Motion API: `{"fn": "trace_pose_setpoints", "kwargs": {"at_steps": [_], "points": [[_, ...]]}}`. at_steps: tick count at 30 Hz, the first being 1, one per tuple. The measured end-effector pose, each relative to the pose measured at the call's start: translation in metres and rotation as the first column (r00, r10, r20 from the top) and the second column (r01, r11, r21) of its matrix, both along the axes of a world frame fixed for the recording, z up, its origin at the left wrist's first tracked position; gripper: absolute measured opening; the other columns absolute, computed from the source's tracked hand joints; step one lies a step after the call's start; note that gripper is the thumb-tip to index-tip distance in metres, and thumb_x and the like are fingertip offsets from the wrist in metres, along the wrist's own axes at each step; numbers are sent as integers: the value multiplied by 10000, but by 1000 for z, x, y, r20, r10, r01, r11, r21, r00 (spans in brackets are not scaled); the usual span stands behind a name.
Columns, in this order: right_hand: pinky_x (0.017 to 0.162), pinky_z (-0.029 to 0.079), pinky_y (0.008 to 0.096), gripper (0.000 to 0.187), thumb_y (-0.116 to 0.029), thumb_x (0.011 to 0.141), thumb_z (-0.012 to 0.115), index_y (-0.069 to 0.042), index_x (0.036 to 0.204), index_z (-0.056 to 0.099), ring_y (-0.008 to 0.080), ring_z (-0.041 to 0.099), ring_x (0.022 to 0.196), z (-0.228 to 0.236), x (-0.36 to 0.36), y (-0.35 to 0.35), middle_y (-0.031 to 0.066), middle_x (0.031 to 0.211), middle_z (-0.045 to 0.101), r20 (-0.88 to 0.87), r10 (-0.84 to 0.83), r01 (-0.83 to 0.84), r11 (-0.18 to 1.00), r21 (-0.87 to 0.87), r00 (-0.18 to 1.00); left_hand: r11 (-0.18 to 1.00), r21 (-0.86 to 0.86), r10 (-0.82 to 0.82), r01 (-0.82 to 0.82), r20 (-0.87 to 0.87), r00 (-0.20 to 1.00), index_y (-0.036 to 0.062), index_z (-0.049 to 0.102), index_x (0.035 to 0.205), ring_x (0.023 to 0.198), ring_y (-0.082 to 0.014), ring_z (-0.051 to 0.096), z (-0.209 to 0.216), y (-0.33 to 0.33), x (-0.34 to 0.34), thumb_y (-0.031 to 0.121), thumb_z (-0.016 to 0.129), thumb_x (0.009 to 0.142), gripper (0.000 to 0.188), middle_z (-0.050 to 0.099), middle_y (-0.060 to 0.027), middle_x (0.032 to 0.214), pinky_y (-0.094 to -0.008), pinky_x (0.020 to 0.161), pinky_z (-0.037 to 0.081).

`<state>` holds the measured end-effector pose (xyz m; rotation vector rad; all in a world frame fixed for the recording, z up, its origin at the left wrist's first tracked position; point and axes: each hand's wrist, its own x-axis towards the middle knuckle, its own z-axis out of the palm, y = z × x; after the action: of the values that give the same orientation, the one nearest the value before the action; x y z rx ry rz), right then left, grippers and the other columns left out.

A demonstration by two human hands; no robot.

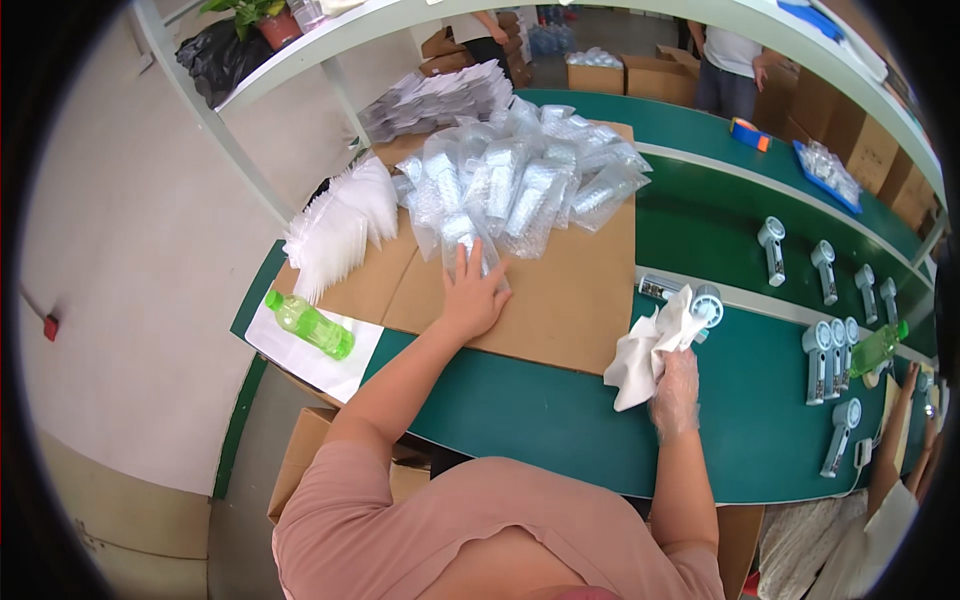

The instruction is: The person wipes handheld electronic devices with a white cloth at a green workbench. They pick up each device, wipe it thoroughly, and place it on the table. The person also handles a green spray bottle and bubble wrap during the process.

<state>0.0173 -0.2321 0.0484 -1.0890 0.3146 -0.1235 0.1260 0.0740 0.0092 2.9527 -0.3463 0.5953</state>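
Step in hand seems settling wrapped piece at pile. Left hand (474, 303), bare, fingers spread, rests on crinkly clear bubble-wrap pouch (458, 230), near edge of pouch heap (535, 185), on flat brown cardboard sheet (560, 310). Right hand (677, 388), thin clear glove, grips soft crumpled white cloth (636, 365) beside pale-blue round-headed device (707, 305), right on smooth green surface (540, 405); device grip, cannot tell. Next move likely calls for light lift-off, slick pouch undisturbed.

Looks glossy and bubbled in the plastic pouches (525, 185), matt in the cardboard sheet (560, 310), soft and creased in the white cloth (638, 365), smoothly plastic in the handheld fan (707, 307), and crinkled in the see-through glove (676, 392).
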Motion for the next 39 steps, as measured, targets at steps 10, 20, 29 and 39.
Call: {"fn": "trace_pose_setpoints", "kwargs": {"at_steps": [10, 20, 29, 39], "points": [[817, 513, 340, 390, -161, 885, 497, -1, 1239, 468, 216, 605, 935, -15, 10, -7, 103, 1084, 574, -14, 36, -35, 999, 31, 999, 976, -216, 14, 27, 188, 982, 158, 489, 1332, 1348, -604, 76, -21, 61, 122, 231, 719, 804, 581, 64, -366, 1491, -591, 1083, 233], [787, 522, 317, 421, -100, 841, 503, 2, 1249, 486, 211, 611, 926, -23, 18, 0, 111, 1091, 589, -84, 83, -78, 995, 64, 993, 975, -223, 18, 19, 163, 986, 117, 492, 1258, 1340, -599, 135, -31, 122, 193, 254, 731, 799, 535, 60, -349, 1503, -574, 1086, 254], [960, 466, 372, 436, -75, 857, 490, 18, 1280, 444, 250, 566, 1094, -43, 26, -16, 123, 1188, 556, 74, 61, -78, 964, 254, 995, 863, -301, 376, -406, -156, 914, 97, 392, 1394, 1389, -441, 214, -18, 87, 213, 364, 577, 905, 586, 82, -258, 1542, -472, 1117, 278], [1048, 376, 457, 533, -555, 912, 455, -144, 1239, 548, 275, 493, 1227, 9, 23, -31, 51, 1276, 563, 355, -71, -267, 527, 807, 932, 949, -315, 44, -9, 106, 993, 26, 491, 1310, 1172, -423, 470, -34, 106, 155, 363, 561, 871, 558, 495, -279, 1266, -470, 990, 382]]}}
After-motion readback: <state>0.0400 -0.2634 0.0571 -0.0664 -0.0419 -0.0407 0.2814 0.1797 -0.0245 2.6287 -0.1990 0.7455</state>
